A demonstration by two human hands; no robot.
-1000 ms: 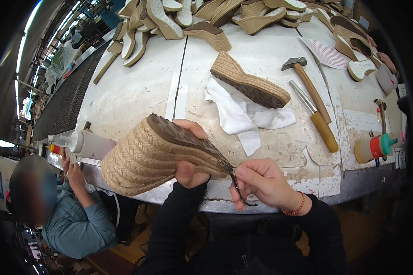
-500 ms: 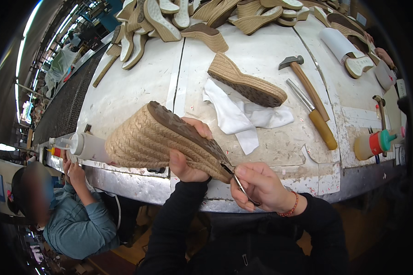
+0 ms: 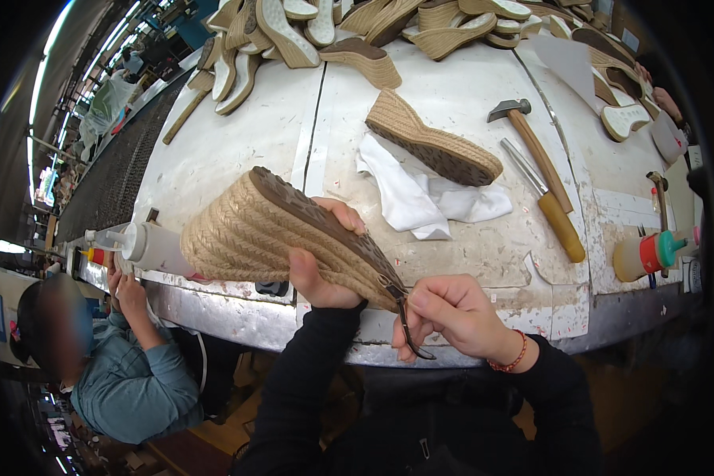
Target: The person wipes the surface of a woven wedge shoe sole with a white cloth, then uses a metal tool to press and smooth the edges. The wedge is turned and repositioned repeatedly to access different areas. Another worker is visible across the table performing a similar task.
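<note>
The picture is bright in the middle, where light falls from above on the white table [image 3: 238,151]. Long lamps glow at the upper left. The corners are black and round. Straight edges bend near the rim. The lower part is dark, and shadows are soft.

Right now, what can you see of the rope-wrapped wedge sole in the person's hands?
The wedge sole is a tall platform with sides wound in tan braided rope and a dark brown textured tread. It is held tilted over the near edge of the worktable, tread facing up and right, thick heel end to the left. The left hand clasps it around the middle, thumb on the rope side. At its thin toe end, the right hand presses a slim dark metal tool against the edge.
</note>
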